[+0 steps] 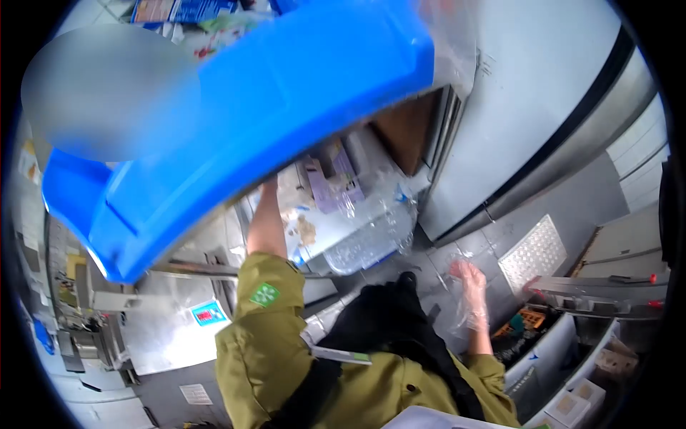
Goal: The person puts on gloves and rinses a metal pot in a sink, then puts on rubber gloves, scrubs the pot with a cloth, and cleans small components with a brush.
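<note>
A large blue plastic piece (286, 93), shaped like a bin or its lid, fills the upper view at a tilt. My left hand (270, 187) reaches up behind its lower edge, so the fingers are hidden and I cannot see whether it grips the blue plastic. Beyond that edge lie a light purple carton (325, 187) and a clear plastic bag (368, 239) on a white surface. My right hand (469, 280), in a loose clear plastic glove, hangs low over the floor. Its fingers look curled together; what they hold, if anything, I cannot make out.
A tall white door or cabinet (529, 93) stands at the right. Below it lie grey floor tiles (429, 268) and a metal tread plate (532, 254). Open drawers (543, 365) with boxes are at lower right. A steel counter (168, 329) with a blue-edged display is at left.
</note>
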`<state>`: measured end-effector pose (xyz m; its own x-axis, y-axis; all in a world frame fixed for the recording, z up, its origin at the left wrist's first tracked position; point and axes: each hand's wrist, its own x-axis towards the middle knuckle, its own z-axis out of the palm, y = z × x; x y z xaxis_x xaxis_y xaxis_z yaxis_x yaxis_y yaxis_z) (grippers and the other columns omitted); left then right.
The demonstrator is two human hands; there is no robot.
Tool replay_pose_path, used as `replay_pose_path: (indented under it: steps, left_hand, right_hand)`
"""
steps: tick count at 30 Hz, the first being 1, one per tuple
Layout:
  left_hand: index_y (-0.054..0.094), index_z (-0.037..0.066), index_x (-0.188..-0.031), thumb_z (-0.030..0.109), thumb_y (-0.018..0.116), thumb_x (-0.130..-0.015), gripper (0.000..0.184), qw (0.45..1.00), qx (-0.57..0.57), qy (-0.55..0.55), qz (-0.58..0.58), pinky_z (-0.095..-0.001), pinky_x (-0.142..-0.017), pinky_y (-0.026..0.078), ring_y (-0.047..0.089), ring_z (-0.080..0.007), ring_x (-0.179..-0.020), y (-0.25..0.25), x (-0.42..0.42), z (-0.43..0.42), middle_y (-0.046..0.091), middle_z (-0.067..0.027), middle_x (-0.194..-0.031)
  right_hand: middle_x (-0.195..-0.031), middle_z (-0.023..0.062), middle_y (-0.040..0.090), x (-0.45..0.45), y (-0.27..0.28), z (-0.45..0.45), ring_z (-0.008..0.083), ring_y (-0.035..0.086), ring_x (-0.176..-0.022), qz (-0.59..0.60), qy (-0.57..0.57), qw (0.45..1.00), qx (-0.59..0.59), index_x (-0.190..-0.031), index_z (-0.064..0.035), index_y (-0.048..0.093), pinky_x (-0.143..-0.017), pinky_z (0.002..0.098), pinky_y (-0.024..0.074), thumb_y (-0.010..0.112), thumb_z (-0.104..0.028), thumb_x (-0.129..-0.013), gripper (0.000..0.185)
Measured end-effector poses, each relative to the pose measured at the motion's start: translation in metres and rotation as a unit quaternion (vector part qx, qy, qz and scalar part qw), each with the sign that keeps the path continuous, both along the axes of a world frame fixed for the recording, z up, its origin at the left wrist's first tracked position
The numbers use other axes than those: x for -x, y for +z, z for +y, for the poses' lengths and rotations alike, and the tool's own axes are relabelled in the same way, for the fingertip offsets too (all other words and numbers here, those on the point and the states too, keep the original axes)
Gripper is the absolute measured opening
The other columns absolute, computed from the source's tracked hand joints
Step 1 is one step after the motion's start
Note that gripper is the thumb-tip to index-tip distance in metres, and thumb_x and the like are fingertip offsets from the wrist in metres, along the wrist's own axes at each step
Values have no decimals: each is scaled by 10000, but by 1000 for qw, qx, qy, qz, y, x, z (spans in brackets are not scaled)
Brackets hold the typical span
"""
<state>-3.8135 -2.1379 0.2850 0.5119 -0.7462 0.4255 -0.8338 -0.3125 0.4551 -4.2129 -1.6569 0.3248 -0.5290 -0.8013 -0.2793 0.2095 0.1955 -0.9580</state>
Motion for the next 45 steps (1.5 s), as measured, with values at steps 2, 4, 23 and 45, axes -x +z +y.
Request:
replay_pose_path:
  steps: [2,4,23,45]
  left_hand:
    - [651,90,-903,222,567,-813,180,999,-14,26,-15,-374,-713,506,628,-272,-766,13,-8,-12,660,-119,-868]
    - [645,90,-911,213,558,-822,175,999,-32,33,-18,-364,-706,504,622,-258,-761,10,-15,-18,654,-108,-871]
    - [589,73,-989,123,502,-905,130,784,11,-325,529,-264,-672,473,572,-122,-767,123,63,151,602,-21,-906]
    - [427,23,-1250,191,443,-943,351,458,-15,-312,832,-365,-894,445,497,-227,-1120,128,77,255,504,-121,-1215]
  right_hand:
    - [-869,86,650,9,19,-19,154,601,-814,36,69,997,-20,-994,51,623,-770,283,459,540,-287,-907,359]
    - [-845,70,647,14,45,-37,141,589,-812,117,129,983,-53,-963,37,626,-755,271,451,531,-296,-910,350]
    - [-1263,145,517,-52,71,-143,211,461,-1194,-147,201,957,148,-1292,13,434,-1003,322,348,615,-298,-866,558]
    - [-814,-5,601,-82,99,-217,74,528,-792,21,402,906,130,-999,31,609,-738,226,430,593,-118,-847,213]
